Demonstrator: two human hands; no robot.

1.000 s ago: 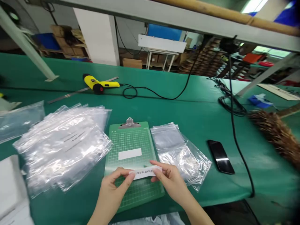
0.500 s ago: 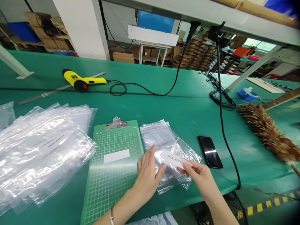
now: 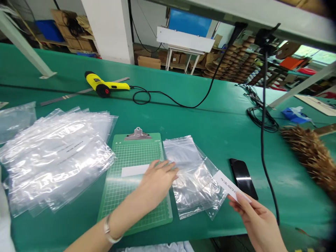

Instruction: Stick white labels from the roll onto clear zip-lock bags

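My right hand [image 3: 256, 213] pinches the near end of a white printed paper strip [image 3: 226, 183], partly over the edge of the transparent zip bags [image 3: 189, 178]. Flat above the green gridded clipboard [image 3: 115, 196] is my left hand [image 3: 159, 180], its fingers stretched out toward the bags and nothing seen in its grasp. A blank white strip [image 3: 133, 170] lies on the clipboard, its right end hidden behind that hand; whether they touch I cannot tell. The clipboard's metal clip [image 3: 138, 134] points away from me.
Larger plastic bags [image 3: 68, 150] are fanned out at the left. A black phone [image 3: 243, 178] lies right of the small bags. Farther back are a yellow heat gun [image 3: 105, 85] and a steel ruler [image 3: 65, 97]. A black cable [image 3: 263, 140] hangs down at the right, near a feather duster [image 3: 309, 154].
My right hand has moved right with the printed strip, away from the middle of the small bags. My left hand has turned from upright to flat over the clipboard. The view has shifted slightly.
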